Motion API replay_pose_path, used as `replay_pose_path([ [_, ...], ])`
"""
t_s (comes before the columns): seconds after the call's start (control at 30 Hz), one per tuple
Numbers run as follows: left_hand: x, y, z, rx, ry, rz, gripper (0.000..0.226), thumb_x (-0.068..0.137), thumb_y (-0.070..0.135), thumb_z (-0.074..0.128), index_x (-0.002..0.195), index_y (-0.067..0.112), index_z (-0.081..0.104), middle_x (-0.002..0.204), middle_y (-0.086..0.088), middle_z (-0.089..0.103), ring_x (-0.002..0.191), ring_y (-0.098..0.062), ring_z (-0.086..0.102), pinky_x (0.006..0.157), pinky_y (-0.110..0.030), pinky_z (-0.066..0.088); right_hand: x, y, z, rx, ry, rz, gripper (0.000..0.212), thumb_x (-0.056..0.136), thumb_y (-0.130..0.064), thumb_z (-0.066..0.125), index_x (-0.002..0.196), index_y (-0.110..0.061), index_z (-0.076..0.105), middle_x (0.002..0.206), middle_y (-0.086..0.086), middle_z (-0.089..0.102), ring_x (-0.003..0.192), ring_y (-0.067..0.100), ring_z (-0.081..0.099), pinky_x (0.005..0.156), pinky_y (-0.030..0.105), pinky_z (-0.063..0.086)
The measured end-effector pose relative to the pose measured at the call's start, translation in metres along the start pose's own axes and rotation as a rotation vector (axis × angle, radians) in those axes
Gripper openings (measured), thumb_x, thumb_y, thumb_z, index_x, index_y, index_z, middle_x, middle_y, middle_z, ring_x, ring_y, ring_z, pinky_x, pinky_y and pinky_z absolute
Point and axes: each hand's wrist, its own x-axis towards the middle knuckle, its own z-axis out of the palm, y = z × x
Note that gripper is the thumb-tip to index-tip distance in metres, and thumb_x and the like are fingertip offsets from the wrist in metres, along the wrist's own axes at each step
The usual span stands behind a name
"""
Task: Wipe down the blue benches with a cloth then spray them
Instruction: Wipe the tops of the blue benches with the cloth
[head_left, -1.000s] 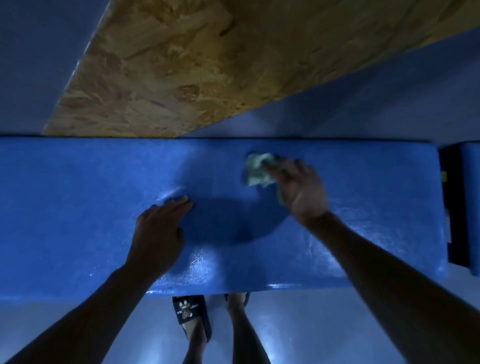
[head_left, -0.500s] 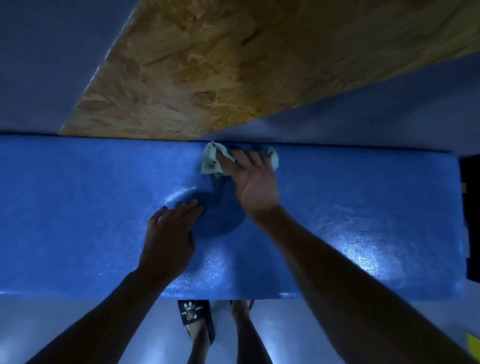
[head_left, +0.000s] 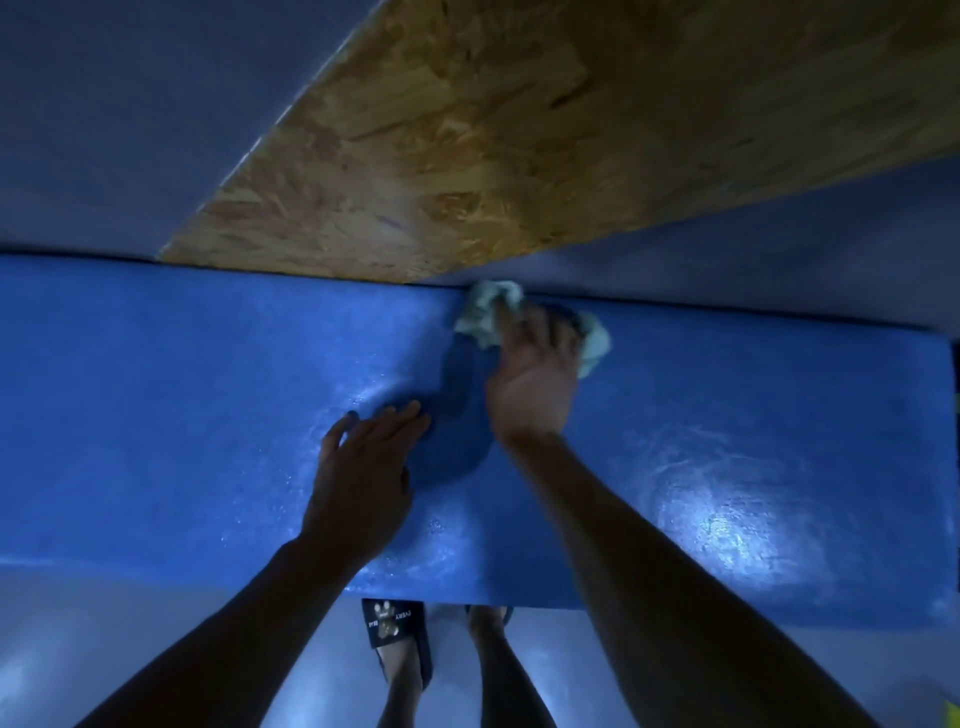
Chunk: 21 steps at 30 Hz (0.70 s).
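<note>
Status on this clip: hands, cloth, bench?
Right hand pressing cloth at bench far edge. Left hand flat, empty. Nothing blocking.

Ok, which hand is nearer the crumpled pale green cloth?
Right. The right hand presses on the crumpled pale green cloth at the blue bench's far edge; the left hand lies flat, nearer the person.

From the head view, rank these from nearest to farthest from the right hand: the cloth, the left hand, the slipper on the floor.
1. Cloth: under the right hand at the bench's far edge.
2. Left hand: flat on the bench, to its left.
3. Slipper: on the floor, below the bench's near edge.
</note>
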Motion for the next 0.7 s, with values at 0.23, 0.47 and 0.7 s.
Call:
replay_pose_path([
  [0.23,0.000,0.000,-0.001,0.000,0.001,0.001,0.064,0.066,0.012,0.048,0.128,0.021,0.063,0.136,0.002,0.061,0.121,-0.022,0.060,0.102,-0.049,0.042,0.015,0.060,-0.018,-0.154,-0.118,-0.477,0.051,0.083,-0.014,0.055,0.131,-0.028,0.058,0.123,0.001,0.061,0.094,0.032,0.057,0.078,0.041,0.044],
  [0.47,-0.001,-0.004,-0.002,-0.060,-0.002,0.005,0.066,0.064,0.012,0.049,0.127,0.021,0.064,0.136,0.002,0.061,0.118,-0.022,0.062,0.102,-0.051,0.043,-0.003,0.152,-0.058,-0.214,-0.044,-0.060,0.040,0.082,-0.024,0.053,0.121,-0.017,0.062,0.122,0.009,0.059,0.094,0.037,0.050,0.072,0.043,0.047],
  [0.7,-0.014,-0.036,-0.019,-0.353,0.175,0.068,0.058,0.076,0.013,0.040,0.129,0.016,0.062,0.128,-0.004,0.065,0.111,-0.029,0.062,0.102,-0.043,0.042,-0.011,0.079,-0.012,-0.189,0.098,0.229,0.049,0.075,-0.016,0.055,0.123,-0.011,0.063,0.126,0.015,0.060,0.107,0.039,0.052,0.094,0.045,0.037],
])
